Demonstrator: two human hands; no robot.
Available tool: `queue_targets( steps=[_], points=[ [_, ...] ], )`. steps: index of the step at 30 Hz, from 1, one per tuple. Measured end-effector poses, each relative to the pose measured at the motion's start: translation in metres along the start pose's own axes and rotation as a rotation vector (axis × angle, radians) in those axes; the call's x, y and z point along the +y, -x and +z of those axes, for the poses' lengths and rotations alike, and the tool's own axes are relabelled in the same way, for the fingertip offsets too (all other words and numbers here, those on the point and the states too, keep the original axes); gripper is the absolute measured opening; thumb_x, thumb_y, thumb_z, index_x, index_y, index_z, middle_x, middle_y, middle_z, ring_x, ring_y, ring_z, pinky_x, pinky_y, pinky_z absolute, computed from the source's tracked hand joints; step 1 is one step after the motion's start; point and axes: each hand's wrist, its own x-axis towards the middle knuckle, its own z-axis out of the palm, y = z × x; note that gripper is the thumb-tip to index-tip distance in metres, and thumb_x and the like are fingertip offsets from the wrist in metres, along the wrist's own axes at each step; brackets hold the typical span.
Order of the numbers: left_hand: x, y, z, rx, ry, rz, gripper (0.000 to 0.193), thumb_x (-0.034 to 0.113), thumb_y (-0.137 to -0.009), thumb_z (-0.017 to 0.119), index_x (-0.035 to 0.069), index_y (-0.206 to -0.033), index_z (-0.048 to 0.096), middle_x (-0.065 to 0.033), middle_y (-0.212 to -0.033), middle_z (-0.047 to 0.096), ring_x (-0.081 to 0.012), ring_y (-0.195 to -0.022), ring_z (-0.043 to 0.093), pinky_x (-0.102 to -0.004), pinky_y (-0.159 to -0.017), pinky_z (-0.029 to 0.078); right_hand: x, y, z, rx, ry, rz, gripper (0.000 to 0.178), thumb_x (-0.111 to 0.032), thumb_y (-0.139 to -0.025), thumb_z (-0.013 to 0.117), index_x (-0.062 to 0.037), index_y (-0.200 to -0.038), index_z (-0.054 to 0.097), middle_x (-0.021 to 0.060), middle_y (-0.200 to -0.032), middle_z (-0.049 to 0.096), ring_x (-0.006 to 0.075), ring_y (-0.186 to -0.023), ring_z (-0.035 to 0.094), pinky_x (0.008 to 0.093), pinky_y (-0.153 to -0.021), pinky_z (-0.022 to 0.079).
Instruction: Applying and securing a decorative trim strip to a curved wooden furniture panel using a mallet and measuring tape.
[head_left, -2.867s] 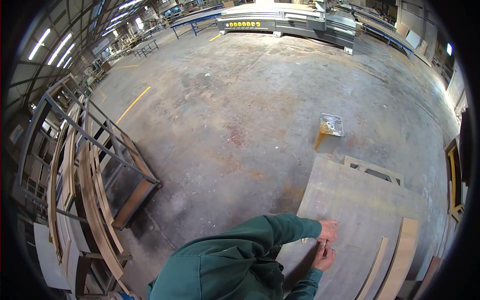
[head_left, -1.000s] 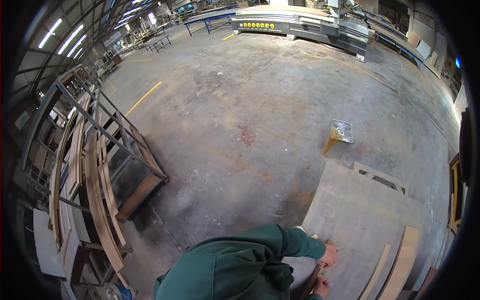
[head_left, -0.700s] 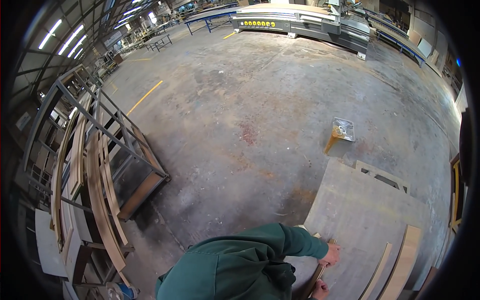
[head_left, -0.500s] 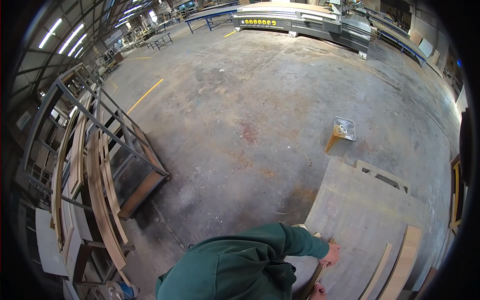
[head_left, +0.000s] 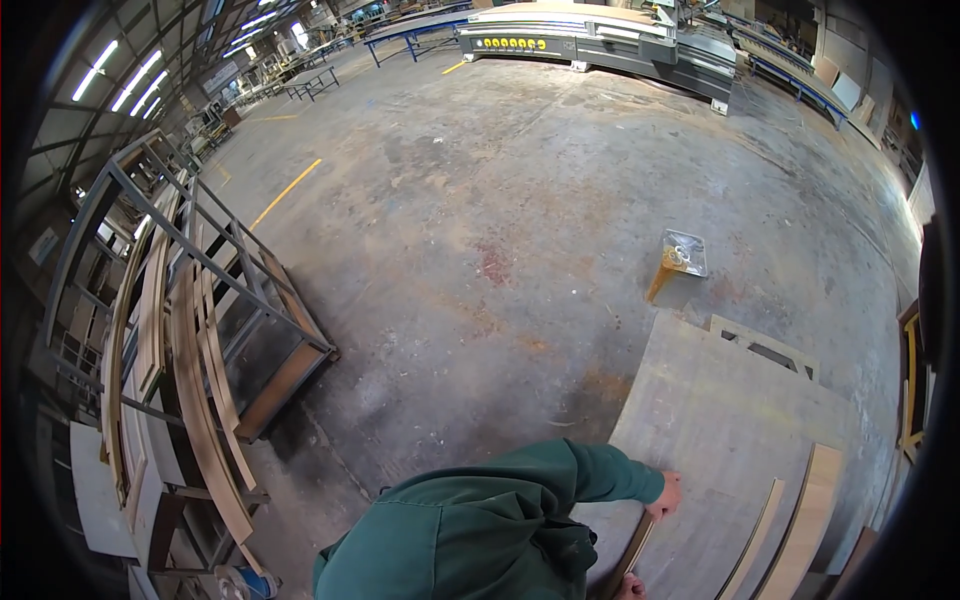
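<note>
Grey board (head_left: 710, 430) below, the left hand (head_left: 665, 495) pinches a slim brown wooden strip (head_left: 630, 553)

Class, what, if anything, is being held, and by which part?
A wood strip, toward its far end, by the left hand. The right hand is at the strip's nearer part; whether it grips cannot be told.

dark green sleeve (head_left: 618, 474), brown wooden strip (head_left: 630, 550), grey worktop (head_left: 715, 430) with faint yellow tinge
</note>
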Motion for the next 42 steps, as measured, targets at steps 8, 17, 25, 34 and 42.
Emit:
queue_targets(
  steps=[8,17,25,34,42],
  points=[
    [-0.024,0.005,-0.022,0.103,-0.016,-0.281,0.019,0.039,-0.066,0.077,0.024,-0.076,0.076,-0.0009,-0.089,0.07,-0.0213,-0.093,0.065,-0.0604,-0.106,0.025,-0.012,0.006,-0.004,0.031,0.006,0.083,0.055,0.004,-0.089,0.047,0.0024,-0.144,0.044,0.0008,-0.077,0.05,0.0136,-0.071,0.047,0.0268,-0.062,0.041],
    [-0.038,0.003,-0.015,0.24,0.328,-0.456,0.022,0.025,-0.065,0.082,0.009,-0.075,0.07,-0.0119,-0.082,0.069,-0.0318,-0.084,0.067,-0.0434,-0.07,0.053,-0.038,0.028,0.008,0.118,0.112,-0.015,0.04,-0.005,-0.086,0.062,0.0056,-0.124,0.063,0.0046,-0.091,0.068,0.0129,-0.073,0.056,0.0262,-0.063,0.045],
    [-0.053,-0.002,-0.001,0.414,0.432,-0.451,0.023,0.017,-0.06,0.084,0.007,-0.078,0.072,-0.0137,-0.079,0.07,-0.03,-0.075,0.069,-0.0403,-0.068,0.055,-0.053,0.038,0.012,0.143,0.087,0.028,0.027,-0.014,-0.081,0.071,0.005,-0.101,0.072,0.013,-0.117,0.069,0.0184,-0.082,0.061,0.0302,-0.07,0.051],
    [-0.061,-0.003,0.004,0.478,0.493,-0.446,0.012,0.013,-0.069,0.074,0.007,-0.079,0.071,-0.0135,-0.079,0.07,-0.0301,-0.077,0.068,-0.0405,-0.07,0.054,-0.027,0.026,0.008,0.111,-0.143,-0.01,0.022,-0.013,-0.081,0.073,0.005,-0.093,0.071,0.0137,-0.115,0.07,0.0193,-0.082,0.061,0.034,-0.072,0.052],
    [-0.059,0.013,-0.003,0.559,0.512,-0.543,0.013,0.012,-0.083,0.06,0.005,-0.088,0.069,-0.0149,-0.093,0.068,-0.0354,-0.092,0.064,-0.0439,-0.082,0.052,-0.033,0.023,0.013,0.132,0.007,-0.052,0.025,-0.015,-0.081,0.073,0.0063,-0.094,0.071,0.0135,-0.11,0.07,0.02,-0.081,0.06,0.0337,-0.072,0.051]
  ],
)
